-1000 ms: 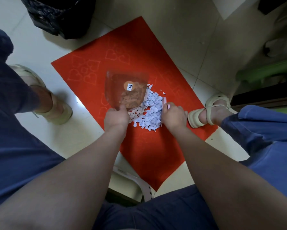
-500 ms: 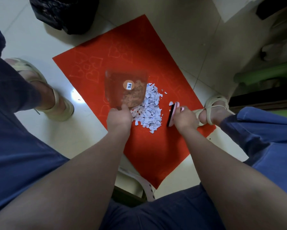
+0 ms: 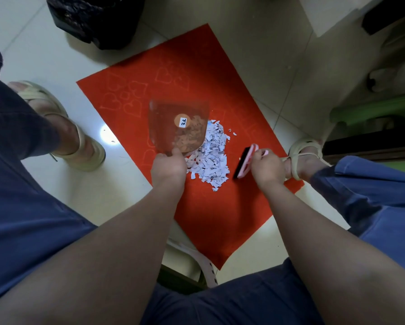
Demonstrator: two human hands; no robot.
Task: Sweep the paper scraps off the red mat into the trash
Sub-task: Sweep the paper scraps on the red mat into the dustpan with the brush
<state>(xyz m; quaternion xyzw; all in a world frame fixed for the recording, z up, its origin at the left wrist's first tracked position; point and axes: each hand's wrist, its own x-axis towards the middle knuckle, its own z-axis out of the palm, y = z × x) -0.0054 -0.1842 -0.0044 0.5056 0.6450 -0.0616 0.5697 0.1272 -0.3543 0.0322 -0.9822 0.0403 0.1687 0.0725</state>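
A red mat (image 3: 131, 90) with embossed hearts lies on the tiled floor. A heap of white paper scraps (image 3: 210, 158) sits near its middle. My left hand (image 3: 168, 165) grips the near edge of a clear reddish dustpan (image 3: 168, 118) with an orange sticker; the pan rests on the mat touching the heap's left side, and some scraps lie inside it. My right hand (image 3: 266, 170) holds a small pink brush with black bristles (image 3: 243, 161), just right of the heap and apart from it. A black trash bin (image 3: 96, 19) stands beyond the mat's far left corner.
My sandalled feet rest at the left (image 3: 63, 127) and at the mat's right edge (image 3: 307, 158). A green stool (image 3: 372, 111) and dark furniture stand at the right. A white chair edge (image 3: 203, 261) shows below the mat between my knees.
My right hand with the brush has pulled back to the right, away from the heap. The dustpan and left hand have stayed in place.
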